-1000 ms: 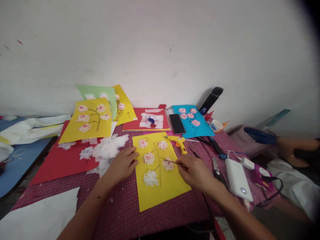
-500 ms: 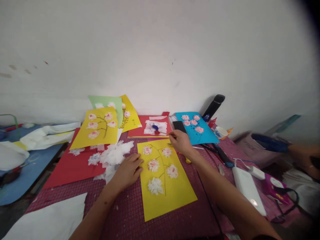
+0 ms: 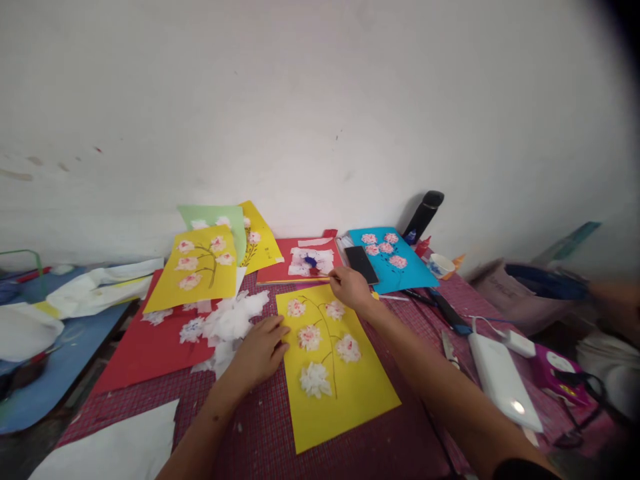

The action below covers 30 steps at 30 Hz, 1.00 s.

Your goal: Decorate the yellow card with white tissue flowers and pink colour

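On the table lies a yellow sheet (image 3: 350, 403) with a drawn branch and several tissue-paper flowers; most have pink-red dabs. The lowest flower (image 3: 315, 380) is plain white. My left hand (image 3: 263, 348) rests at the sheet's left edge, fingers loosely spread and holding nothing. Beyond the top edge, my right hand (image 3: 350, 288) pinches a thin paintbrush, mostly hidden by the fingers. Its tip is at the red blot on a paint-stained white paper (image 3: 299, 261), which also bears a dark blue blot. That paper lies on a red sheet (image 3: 275, 268).
White tissue pieces (image 3: 233, 320) lie left of my left hand. Finished-looking flower sheets, yellow (image 3: 170, 283), green (image 3: 187, 215) and blue (image 3: 415, 277), stand around the back. A phone (image 3: 361, 263), black bottle (image 3: 425, 217), small cup (image 3: 440, 265), knife (image 3: 449, 348) and white power bank (image 3: 505, 383) are to the right.
My right hand has moved slightly left and nearer, uncovering more of the phone. The brush tip stays around the red blot. My left hand keeps its place by the sheet; the view has shifted slightly.
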Available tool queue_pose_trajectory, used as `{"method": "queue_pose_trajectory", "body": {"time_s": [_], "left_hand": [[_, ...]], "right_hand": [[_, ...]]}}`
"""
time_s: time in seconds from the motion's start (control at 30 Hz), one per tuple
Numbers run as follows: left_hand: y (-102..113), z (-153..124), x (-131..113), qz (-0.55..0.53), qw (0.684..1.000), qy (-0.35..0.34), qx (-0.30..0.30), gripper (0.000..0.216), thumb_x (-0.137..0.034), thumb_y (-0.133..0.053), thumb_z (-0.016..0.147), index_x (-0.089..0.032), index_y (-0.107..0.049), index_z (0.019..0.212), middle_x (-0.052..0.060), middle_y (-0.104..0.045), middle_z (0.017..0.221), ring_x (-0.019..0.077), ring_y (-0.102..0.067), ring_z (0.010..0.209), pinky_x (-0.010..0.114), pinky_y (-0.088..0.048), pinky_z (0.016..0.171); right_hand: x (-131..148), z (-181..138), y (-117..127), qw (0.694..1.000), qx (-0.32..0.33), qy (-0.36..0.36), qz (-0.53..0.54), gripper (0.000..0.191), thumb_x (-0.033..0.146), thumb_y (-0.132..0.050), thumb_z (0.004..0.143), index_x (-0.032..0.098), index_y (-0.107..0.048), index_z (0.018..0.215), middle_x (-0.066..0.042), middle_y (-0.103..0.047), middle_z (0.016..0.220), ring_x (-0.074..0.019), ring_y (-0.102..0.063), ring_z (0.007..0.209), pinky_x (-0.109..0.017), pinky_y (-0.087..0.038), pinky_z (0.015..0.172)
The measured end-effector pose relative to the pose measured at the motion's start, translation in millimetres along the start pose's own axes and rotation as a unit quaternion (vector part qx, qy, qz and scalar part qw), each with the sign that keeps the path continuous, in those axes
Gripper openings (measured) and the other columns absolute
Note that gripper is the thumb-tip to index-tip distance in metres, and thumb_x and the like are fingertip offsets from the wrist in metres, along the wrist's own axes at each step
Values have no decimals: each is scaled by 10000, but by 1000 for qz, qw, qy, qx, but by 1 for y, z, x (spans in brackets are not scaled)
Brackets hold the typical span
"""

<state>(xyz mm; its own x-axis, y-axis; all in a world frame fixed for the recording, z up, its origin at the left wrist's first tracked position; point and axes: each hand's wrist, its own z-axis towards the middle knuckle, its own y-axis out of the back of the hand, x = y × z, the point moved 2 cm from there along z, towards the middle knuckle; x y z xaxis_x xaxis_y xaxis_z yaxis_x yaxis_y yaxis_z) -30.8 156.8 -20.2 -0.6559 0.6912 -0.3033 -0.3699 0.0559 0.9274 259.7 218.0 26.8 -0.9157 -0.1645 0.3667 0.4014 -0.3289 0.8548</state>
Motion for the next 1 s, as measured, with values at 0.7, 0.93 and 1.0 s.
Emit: {"method": "queue_pose_trajectory", "body": {"time_s": [0.7,0.93,1.0], "left_hand": [[3,1,-3,-10,1000,-1,13,268,-258,-529,957,-190,-671,1174,132,-607,1339,297,-577,1231,482,-481,1052],[4,0,-3,-15,1000,-3,7,282,-276,-520,961,-205,-672,1187,114,-615,1334,281,-588,1203,459,-485,1039],[5,1,-3,-12,1000,-2,8,284,-270,-521,959,-200,-673,1188,118,-614,1337,283,-585,1213,457,-481,1042]], "right_hand": [[17,-123,94,985,96,61,132,170,188,-559,912,226,-725,901,-24,-742,835,-165,-676,738,-270,-474,675],[30,-137,93,981,161,75,73,200,146,-525,886,205,-716,872,-40,-732,818,-177,-675,745,-280,-449,664],[29,-136,90,982,163,75,60,197,143,-525,885,199,-714,881,-45,-735,836,-182,-678,763,-284,-444,679]]}}
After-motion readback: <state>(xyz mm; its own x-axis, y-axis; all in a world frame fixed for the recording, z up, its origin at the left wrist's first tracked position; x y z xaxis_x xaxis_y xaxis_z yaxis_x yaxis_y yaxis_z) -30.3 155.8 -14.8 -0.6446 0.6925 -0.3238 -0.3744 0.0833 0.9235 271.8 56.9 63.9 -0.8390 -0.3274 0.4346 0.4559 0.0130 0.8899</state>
